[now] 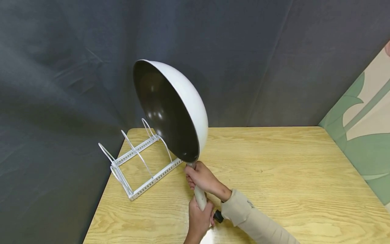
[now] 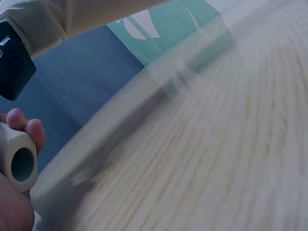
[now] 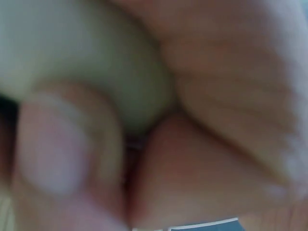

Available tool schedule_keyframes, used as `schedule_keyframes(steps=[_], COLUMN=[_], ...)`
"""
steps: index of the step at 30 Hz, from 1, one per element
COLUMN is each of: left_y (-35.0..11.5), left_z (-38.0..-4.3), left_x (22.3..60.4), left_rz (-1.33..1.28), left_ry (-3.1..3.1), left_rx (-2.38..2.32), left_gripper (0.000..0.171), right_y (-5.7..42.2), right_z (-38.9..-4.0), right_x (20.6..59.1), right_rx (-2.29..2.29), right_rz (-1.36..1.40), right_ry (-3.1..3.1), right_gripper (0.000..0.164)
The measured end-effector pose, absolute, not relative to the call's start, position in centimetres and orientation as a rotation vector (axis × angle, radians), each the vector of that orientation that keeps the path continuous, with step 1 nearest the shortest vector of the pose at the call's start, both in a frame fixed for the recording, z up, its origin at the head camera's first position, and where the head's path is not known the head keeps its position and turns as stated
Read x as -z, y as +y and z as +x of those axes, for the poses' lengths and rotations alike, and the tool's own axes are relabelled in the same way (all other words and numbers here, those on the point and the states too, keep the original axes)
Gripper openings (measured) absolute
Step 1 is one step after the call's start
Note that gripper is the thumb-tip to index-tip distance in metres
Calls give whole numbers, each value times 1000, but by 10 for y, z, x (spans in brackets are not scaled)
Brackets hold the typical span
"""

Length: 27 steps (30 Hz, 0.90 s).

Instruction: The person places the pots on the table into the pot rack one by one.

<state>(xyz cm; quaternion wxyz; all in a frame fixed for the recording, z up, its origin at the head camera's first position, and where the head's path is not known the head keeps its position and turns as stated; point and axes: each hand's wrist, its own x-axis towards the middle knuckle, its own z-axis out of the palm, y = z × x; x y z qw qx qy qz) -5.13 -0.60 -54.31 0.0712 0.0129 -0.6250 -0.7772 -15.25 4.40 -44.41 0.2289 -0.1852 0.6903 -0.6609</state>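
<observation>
Left hand (image 1: 199, 218), right hand (image 1: 202, 178) wrapped round handle (image 1: 199, 197); wok (image 1: 170, 108) on edge at right end of rack (image 1: 164, 172), contact unclear. Apparent step: two-handed positioning; next move calls for steady tilt control.

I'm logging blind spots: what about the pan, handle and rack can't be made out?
Head view: the right end of the rack, behind the pan.
Head view: parts of the handle, covered by left hand and right hand.
Left wrist view: most of the handle, beyond the left edge.
Right wrist view: handle detail, blurred, partly behind fingers.
</observation>
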Motion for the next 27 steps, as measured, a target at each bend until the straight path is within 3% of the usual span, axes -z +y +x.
schedule_keyframes(steps=[27], left_y=[-4], left_z=[-55], left_x=[549], left_rz=[157], left_ry=[-1849], left_rx=[2370], left_gripper=[10], right_y=[38], right_z=[-161], right_x=[452], right_rx=[1769], right_rz=[-460], right_ry=[1867], right_gripper=[38])
